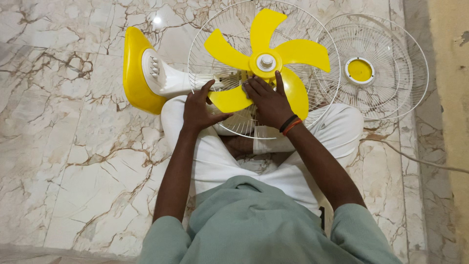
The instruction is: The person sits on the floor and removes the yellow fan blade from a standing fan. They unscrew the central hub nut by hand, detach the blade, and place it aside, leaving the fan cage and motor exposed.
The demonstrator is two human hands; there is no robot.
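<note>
On the marble floor (73, 161), a person sits cross-legged in white trousers with a table fan laid across the lap. Yellow fan blades (266, 61), five of them, sit on a white hub cap (266, 61) inside the rear wire guard (205, 44), which faces up. Left hand (200, 110) rests at the guard's lower left edge, fingers together and curled, tips touching the near blade; whether it grips wire or only steadies, cannot tell. Right hand (268, 100) lies flat on the lower blades just below the hub, fingers spread apart, pressing rather than clamped; black and orange bands (290, 124) on that wrist. Fan's white neck and yellow base (134, 71) stick out to the left, tipped on edge. Front guard (376, 66), white wire with a yellow centre disc, lies flat on the floor to the right, just beside the fan; a thin cord (420, 161) trails past it. Judgement: blades are light, thin plastic, stiff but likely to flex or crack at the tips, and smooth to the touch; best held near the hub. Wire guard bends easily; the base carries the weight.
</note>
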